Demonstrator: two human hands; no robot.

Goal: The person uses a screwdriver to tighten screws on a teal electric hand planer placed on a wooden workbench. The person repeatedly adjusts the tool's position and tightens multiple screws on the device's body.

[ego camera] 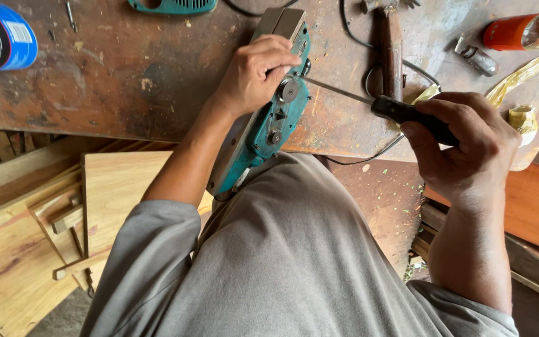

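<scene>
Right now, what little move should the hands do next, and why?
Probably turn the screwdriver: the right hand grips its black handle, its tip reaches the teal power tool's side, and the left hand steadies that tool.

left hand (254,73) curled, right hand (469,146) fisted

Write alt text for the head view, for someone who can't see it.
The left hand steadies a teal power tool on a worn workbench while the right hand holds a screwdriver with its tip at the tool's side. A hammer lies behind.
</scene>
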